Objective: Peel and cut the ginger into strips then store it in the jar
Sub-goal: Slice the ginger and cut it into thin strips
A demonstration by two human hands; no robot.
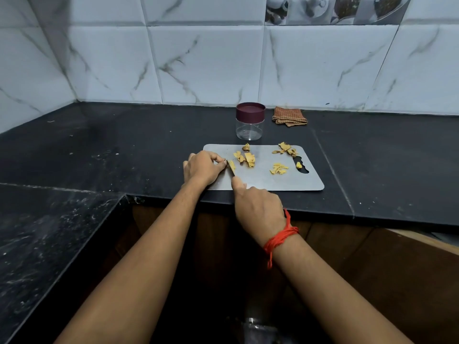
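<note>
Ginger slice, pinched by left hand, lies at left edge of board.

White marble-veined wall tiles line the back and left walls, with a picture tile of crockery at the top right. A black stone counter runs along them and turns the corner at left. Below its front edge is a brown wooden cabinet front.

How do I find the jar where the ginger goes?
Look at the black counter under the tiled wall. Just behind the grey cutting board stands the jar. It is clear with a dark maroon lid, unlike the flat brown cloth beside it.
</note>
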